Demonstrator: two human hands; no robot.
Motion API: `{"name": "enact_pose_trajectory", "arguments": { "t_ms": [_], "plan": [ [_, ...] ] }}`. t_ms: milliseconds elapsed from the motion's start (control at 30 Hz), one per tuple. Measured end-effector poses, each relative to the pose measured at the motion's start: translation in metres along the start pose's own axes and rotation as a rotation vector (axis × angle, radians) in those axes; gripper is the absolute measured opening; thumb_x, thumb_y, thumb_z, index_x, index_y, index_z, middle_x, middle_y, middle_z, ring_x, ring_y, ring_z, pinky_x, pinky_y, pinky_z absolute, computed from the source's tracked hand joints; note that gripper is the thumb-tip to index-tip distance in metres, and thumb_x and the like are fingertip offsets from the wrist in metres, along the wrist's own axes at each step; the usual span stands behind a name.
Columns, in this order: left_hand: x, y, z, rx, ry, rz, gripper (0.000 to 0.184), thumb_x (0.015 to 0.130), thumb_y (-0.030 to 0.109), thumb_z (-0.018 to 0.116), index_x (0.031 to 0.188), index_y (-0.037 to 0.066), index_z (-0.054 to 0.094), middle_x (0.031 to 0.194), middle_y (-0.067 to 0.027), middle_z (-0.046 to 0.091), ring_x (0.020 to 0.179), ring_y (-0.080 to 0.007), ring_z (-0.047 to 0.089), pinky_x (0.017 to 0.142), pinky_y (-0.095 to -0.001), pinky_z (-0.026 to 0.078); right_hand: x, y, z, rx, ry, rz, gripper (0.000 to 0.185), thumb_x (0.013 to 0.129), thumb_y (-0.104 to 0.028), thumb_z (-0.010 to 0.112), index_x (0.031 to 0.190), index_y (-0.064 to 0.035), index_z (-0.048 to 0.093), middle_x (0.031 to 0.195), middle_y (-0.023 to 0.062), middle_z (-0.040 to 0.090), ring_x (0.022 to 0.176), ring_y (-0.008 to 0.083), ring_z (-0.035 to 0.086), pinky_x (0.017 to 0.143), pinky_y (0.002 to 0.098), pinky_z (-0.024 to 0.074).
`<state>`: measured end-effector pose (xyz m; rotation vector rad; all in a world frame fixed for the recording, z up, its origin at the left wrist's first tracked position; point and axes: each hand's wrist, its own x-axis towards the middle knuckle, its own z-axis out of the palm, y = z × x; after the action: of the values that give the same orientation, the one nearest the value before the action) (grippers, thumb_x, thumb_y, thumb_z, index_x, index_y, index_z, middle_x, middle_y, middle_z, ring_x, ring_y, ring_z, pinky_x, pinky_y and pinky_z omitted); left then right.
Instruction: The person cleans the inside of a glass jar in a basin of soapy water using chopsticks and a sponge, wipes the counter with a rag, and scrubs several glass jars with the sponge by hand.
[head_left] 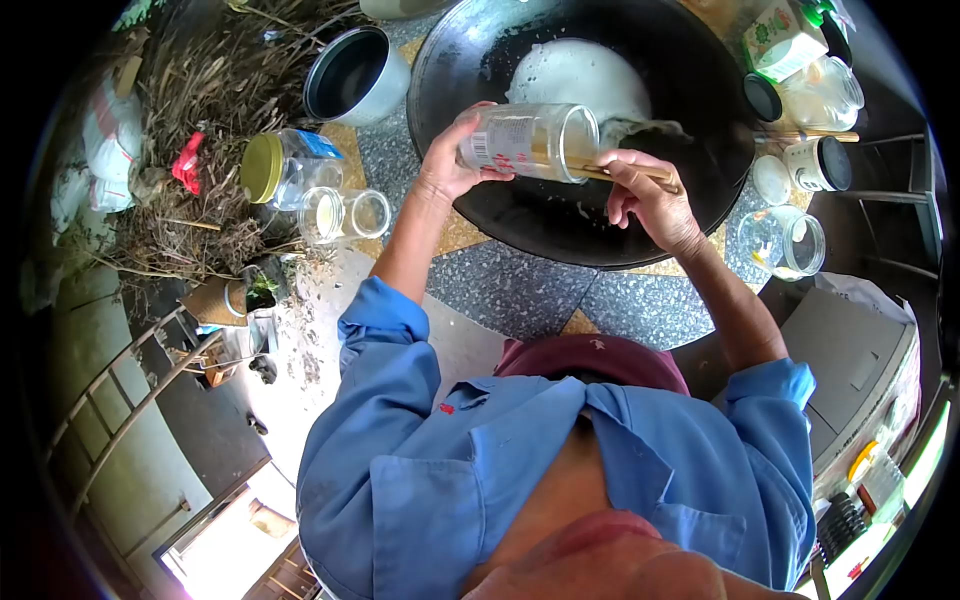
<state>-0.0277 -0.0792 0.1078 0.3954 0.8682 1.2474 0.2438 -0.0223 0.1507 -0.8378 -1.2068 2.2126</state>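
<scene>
A tiled bench point(510, 280) in grey and yellow carries the cooking gear, with a heap of dry brush point(230, 70) on the person's left. The person point(430, 500), in a blue shirt with sleeves pushed up, leans in at its near edge. Sunk in the bench, a broad black wok point(700, 90) shows a pale, rounded patch that looks like liquid. To the right and nearer the person stands a grey box point(845, 350). Just left of the wok sits a metal pot point(392, 92); near it are a yellow-lidded jar point(300, 170) and a smaller clear container point(345, 215). On the right are a green-and-white carton point(785, 40) and an open jar point(780, 243). Over the near part of the wok, the left hand point(458, 160) grips a labelled glass jar point(520, 135) on its side, mouth turned rightward. The right hand point(648, 195) pinches wooden chopsticks point(590, 172), fingers curled, their far ends reaching into the jar's mouth.
</scene>
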Motion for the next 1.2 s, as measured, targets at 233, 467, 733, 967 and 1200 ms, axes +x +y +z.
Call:
{"name": "enact_pose_trajectory", "arguments": {
  "t_ms": [233,467,733,967,1200],
  "plan": [
    [0.009,0.001,0.006,0.239,0.25,-0.448,0.041,0.081,0.046,0.045,0.104,0.012,0.054,0.101,-0.0087,0.057,0.085,-0.0284,0.057,0.069,-0.0499,0.047,0.012,-0.006,0.015,-0.945,-0.426,-0.725,0.019,0.072,0.001,0.055,0.09,-0.0029,0.059,0.082,0.0122,0.058,0.064,0.0295,0.058,0.056,0.0329,0.0473],
    [0.005,-0.027,-0.001,0.238,0.142,-0.115,0.023,0.08,0.014,0.052,0.1,0.004,0.052,0.099,-0.0065,0.058,0.093,-0.0157,0.054,0.085,-0.0284,0.041,0.01,0.033,0.0,0.179,0.153,-0.075,0.018,0.084,-0.01,0.049,0.089,0.0053,0.057,0.082,0.0158,0.061,0.07,0.0206,0.062,0.062,0.0285,0.0524],
    [-0.015,-0.04,0.019,0.396,0.028,0.399,0.061,0.072,0.008,0.064,0.123,0.013,0.031,0.106,-0.0027,0.047,0.101,-0.0135,0.045,0.089,-0.0289,0.037,0.006,0.084,-0.014,1.022,0.318,0.16,0.017,0.085,-0.01,0.049,0.093,0.0039,0.055,0.078,0.0122,0.059,0.062,0.0156,0.058,0.057,0.0207,0.0509],
    [-0.015,-0.027,0.022,0.152,0.123,0.216,0.048,0.077,0.018,0.059,0.119,0.014,0.036,0.108,-0.0072,0.049,0.094,-0.0227,0.054,0.066,-0.0408,0.053,0.003,0.033,-0.005,0.274,0.2,-0.034,0.02,0.086,-0.016,0.048,0.094,-0.0006,0.057,0.062,0.0061,0.054,0.046,0.0128,0.051,0.042,0.023,0.0383],
    [-0.009,0.007,0.01,0.002,0.053,-0.013,0.039,0.078,0.035,0.055,0.11,0.014,0.05,0.104,-0.0093,0.055,0.091,-0.0272,0.057,0.056,-0.0459,0.052,0.005,-0.021,-0.004,-0.275,-0.133,-0.099,0.018,0.086,-0.016,0.048,0.094,-0.0046,0.06,0.062,0.0041,0.057,0.046,0.0068,0.051,0.042,0.0182,0.0384]
  ]
}}
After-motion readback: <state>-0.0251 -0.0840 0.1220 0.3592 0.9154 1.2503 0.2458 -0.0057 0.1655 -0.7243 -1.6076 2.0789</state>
